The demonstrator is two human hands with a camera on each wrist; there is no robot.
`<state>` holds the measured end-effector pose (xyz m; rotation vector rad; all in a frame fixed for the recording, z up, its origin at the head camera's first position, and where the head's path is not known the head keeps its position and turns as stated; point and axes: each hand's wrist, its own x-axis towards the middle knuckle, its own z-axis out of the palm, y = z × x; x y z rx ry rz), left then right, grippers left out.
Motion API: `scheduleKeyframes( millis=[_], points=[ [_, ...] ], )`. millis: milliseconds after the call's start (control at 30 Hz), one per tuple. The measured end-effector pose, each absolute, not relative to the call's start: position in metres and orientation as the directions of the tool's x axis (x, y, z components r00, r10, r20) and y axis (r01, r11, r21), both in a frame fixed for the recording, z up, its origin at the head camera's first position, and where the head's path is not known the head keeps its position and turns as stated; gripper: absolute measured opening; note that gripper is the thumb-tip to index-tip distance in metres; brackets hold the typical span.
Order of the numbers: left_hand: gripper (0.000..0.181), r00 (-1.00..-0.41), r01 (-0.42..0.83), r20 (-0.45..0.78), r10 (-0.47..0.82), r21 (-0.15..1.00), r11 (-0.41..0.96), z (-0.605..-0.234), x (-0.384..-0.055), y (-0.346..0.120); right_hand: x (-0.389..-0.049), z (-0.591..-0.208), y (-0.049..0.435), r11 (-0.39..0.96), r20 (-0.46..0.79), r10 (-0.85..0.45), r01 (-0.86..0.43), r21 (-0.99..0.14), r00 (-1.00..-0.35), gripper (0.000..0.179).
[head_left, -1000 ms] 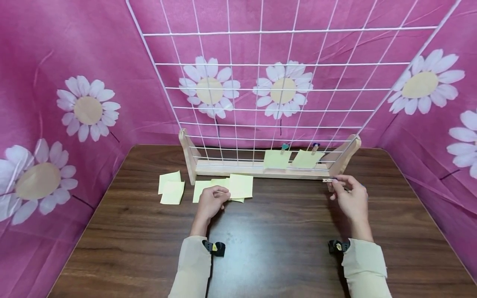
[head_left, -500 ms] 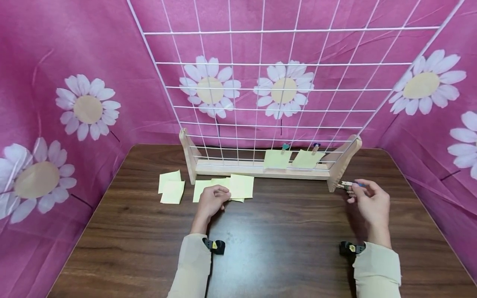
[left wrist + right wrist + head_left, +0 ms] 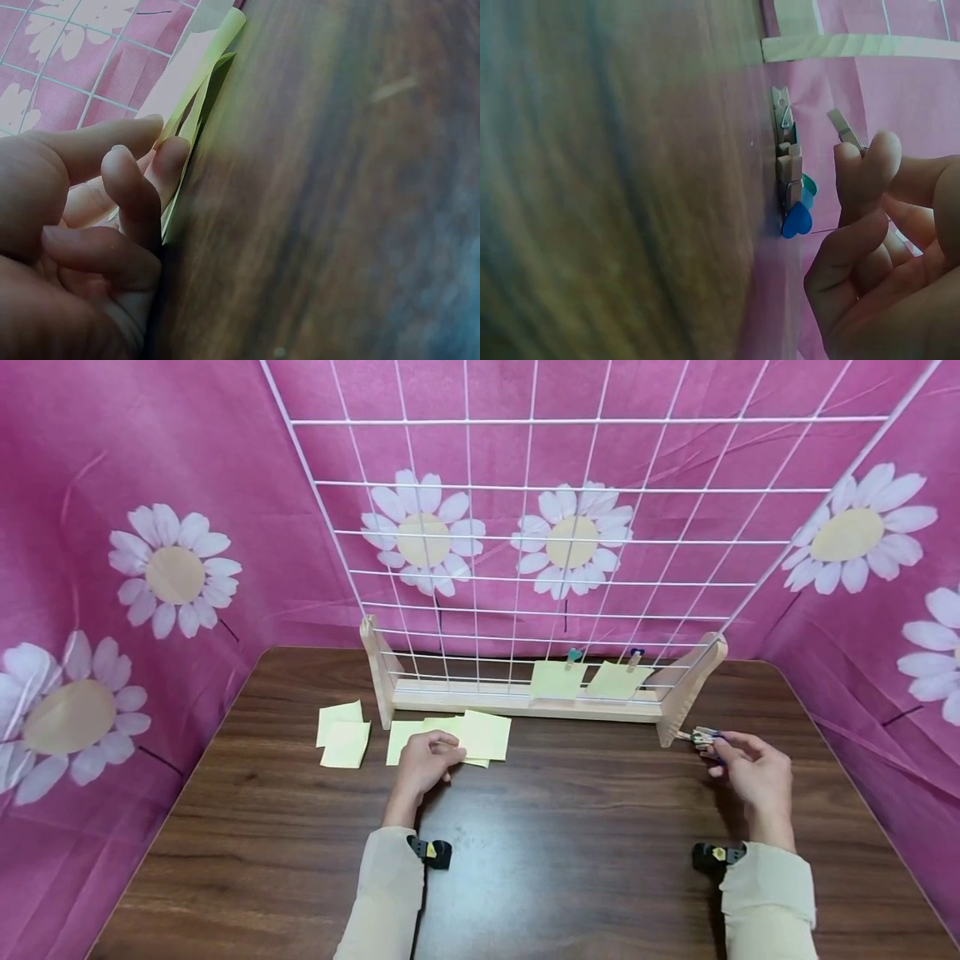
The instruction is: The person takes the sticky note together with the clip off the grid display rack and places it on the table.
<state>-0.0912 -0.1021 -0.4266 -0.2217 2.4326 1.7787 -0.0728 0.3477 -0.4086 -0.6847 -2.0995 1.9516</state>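
Two hands are working at one brown desk (image 3: 562,860). The left hand (image 3: 426,766) is pinching the edge of one yellow note (image 3: 487,735), which is lying uppermost and rightmost in an overlapping group of at least three; how many are hiding underneath I cannot tell. Two more notes (image 3: 345,746) are overlapping each other farther left on the desk, near the left wooden support (image 3: 381,681). The right hand (image 3: 759,777) is gripping one wooden clothespin (image 3: 844,127) between its fingertips, just above the desk. Near it, beside the foot of the right wooden support (image 3: 682,697), a small pile of pins (image 3: 789,166) is lying; one blue heart (image 3: 797,220) and one green heart (image 3: 809,185) are showing there, but the exact pin count is hard to tell. One white wire grid (image 3: 562,420) is standing between the two supports, with one wooden crossbar (image 3: 487,699) joining them. Two hung notes (image 3: 557,681) are hanging side by side low on the grid, each under its own clip, one bearing a teal heart (image 3: 573,656), the other a dark blue one.
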Motion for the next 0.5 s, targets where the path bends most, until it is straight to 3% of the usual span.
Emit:
scheduleKeyframes(
  millis=[267, 500],
  points=[
    [0.022, -0.979, -0.204, -0.201, -0.043, 0.924, 0.324, -0.4287, -0.0936, -0.1015, -0.0752, -0.4126, 0.3568, 0.19, -0.255, 0.43, 0.363, -0.912, -0.866, 0.003],
    [0.025, -0.986, -0.167, -0.163, -0.044, 0.902, 0.399, -0.4271, -0.094, -0.1015, -0.0773, -0.4147, 0.3588, 0.267, -0.299, 0.33, 0.392, -0.88, -0.895, 0.015]
  ],
)
